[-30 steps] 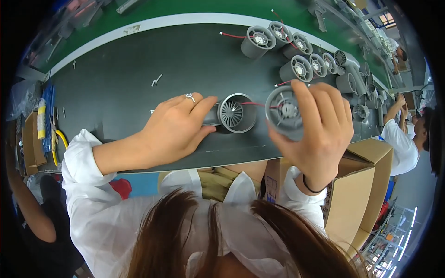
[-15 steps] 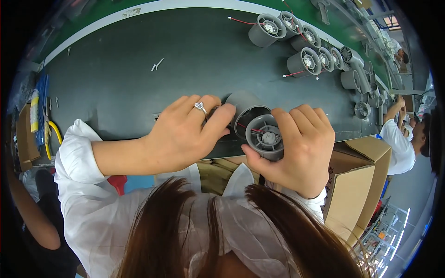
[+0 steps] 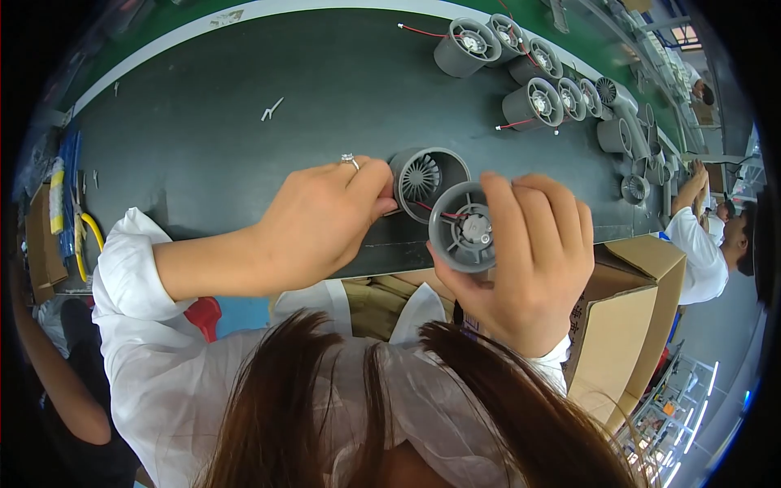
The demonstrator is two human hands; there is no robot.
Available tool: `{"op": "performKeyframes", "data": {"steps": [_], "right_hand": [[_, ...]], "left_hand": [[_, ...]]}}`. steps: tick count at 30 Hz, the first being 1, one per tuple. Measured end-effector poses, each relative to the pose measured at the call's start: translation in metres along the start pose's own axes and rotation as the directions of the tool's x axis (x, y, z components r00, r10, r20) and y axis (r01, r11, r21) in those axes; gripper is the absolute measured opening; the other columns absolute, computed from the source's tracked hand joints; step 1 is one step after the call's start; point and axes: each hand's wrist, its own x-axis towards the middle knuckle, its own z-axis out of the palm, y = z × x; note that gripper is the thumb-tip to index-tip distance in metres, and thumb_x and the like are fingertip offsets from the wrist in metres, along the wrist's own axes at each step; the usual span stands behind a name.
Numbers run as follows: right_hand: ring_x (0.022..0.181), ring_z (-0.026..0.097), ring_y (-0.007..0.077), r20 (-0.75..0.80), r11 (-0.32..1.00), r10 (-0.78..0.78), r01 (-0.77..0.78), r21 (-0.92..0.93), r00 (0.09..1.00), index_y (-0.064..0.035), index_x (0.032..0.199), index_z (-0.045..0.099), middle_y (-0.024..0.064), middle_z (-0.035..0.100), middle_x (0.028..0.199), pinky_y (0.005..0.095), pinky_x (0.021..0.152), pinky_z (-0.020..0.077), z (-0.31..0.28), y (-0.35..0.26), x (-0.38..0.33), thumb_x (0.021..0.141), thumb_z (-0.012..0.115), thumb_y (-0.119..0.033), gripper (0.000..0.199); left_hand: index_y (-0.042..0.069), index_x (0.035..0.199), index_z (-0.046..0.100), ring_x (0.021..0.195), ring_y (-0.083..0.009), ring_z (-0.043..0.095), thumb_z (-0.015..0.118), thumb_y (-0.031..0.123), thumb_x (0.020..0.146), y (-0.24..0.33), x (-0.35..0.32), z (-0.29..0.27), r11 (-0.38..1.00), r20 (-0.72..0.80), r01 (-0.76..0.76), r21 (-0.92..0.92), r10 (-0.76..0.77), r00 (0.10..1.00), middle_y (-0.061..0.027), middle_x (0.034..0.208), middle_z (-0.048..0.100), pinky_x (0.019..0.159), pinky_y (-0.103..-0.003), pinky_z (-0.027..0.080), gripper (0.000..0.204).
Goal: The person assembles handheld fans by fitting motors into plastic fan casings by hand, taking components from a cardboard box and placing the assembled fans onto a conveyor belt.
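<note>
"While the left hand [image 3: 329, 215] clamps the side of the open grey tube [image 3: 422, 176], fingertips mostly hidden, where's the right hand [image 3: 525, 264]?"

"Just beside, thumb and fingers clamped round a grey fan ring [image 3: 462, 228]. It covers the tube's near right edge; I can't tell if they touch. A red wire [image 3: 446, 215] links them"

"And beyond?"

"More fan units [image 3: 455, 58] stand far right on the dark table [image 3: 203, 163], and an open carton [image 3: 614, 337] sits beside the right hand"
</note>
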Motion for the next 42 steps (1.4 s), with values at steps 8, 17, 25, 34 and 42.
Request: {"op": "performKeyframes", "data": {"steps": [8,17,25,34,42], "right_hand": [[0.088,0.060,0.0318,-0.280,0.955,-0.297,0.282,-0.095,0.913,0.0068,0.095,0.063,0.0141,0.062,0.083,0.0408,0.076,0.0533,0.024,-0.012,0.002,0.073,0.060,-0.005,0.025],[0.095,0.057,0.0370,-0.346,0.822,0.038,0.167,0.544,0.937,0.0056,0.104,0.062,0.0173,0.061,0.103,0.0435,0.083,0.0491,0.052,0.002,-0.009,0.054,0.075,-0.002,0.052],[0.089,0.063,0.0391,-0.472,0.935,0.136,0.044,0.352,0.871,0.0067,0.104,0.056,0.0265,0.062,0.102,0.0418,0.080,0.0544,0.075,-0.019,-0.026,0.066,0.077,-0.012,0.047],[0.093,0.066,0.0365,-0.411,0.855,0.230,0.019,0.518,0.882,0.0096,0.102,0.056,0.0275,0.064,0.099,0.0414,0.084,0.0555,0.078,-0.018,-0.031,0.068,0.076,-0.011,0.045],[0.116,0.054,0.0415,-0.257,0.554,0.424,-0.024,0.832,0.868,0.0081,0.112,0.054,0.0269,0.057,0.122,0.0490,0.097,0.0419,0.095,-0.005,-0.028,0.060,0.083,-0.017,0.064]], "left_hand": [[0.001,0.092,0.044,0.069,-0.0420,0.056,0.056,0.005,0.086,-0.015,0.005,0.000,0.974,0.184,0.077,-0.212,-0.037,0.982,-0.0205,0.077,0.059,0.056,-0.046,0.043,0.014],[0.000,0.092,0.047,0.068,-0.0396,0.058,0.057,0.006,0.082,-0.009,-0.005,0.003,0.994,0.168,0.037,-0.102,-0.019,0.986,-0.0195,0.074,0.058,0.056,-0.046,0.045,0.016],[-0.001,0.081,0.051,0.056,-0.0197,0.053,0.061,0.006,0.069,-0.014,-0.006,0.011,0.860,-0.076,-0.228,0.456,0.293,0.953,-0.0124,0.077,0.055,0.048,-0.029,0.042,0.017],[-0.003,0.083,0.055,0.057,-0.0183,0.051,0.061,0.007,0.067,-0.017,-0.010,0.018,0.815,-0.103,-0.286,0.505,0.386,0.917,-0.0144,0.082,0.057,0.049,-0.027,0.042,0.020],[-0.002,0.084,0.052,0.054,-0.0217,0.054,0.062,0.006,0.072,-0.014,-0.004,0.012,0.887,-0.102,-0.246,0.391,0.307,0.946,-0.0134,0.075,0.055,0.048,-0.030,0.045,0.018]]}}
